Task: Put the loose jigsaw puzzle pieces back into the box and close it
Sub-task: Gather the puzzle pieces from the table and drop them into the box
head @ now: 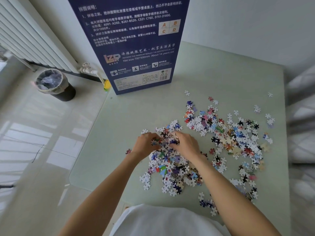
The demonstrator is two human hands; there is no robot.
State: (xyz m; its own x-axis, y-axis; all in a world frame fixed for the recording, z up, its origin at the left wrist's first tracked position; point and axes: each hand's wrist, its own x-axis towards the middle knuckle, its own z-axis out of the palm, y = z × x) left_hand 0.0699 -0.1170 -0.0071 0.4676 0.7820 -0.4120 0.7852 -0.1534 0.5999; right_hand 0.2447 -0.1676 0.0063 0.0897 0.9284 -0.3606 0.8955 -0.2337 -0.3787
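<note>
Standing upright at the far edge of the table (213,79), toward its far left corner, a tall dark blue cardboard box (134,46) is seen, its printed face covered in white text and small icons. Loose jigsaw puzzle pieces (226,133) are spread over the pale green, glossy tabletop, thickest at the middle and toward the right edge; many lie white side up, others show mixed colours, all with knobbed, interlocking outlines. A bunch of pieces at the near end of the heap is gripped between both hands: the left hand (144,143) and the right hand (185,143) are curled round it, fingers facing each other. The box is well apart from the hands. On the shiny tiled floor to the left, a round bin (56,86) lined with clear plastic is placed below a white ribbed radiator (29,40).
</note>
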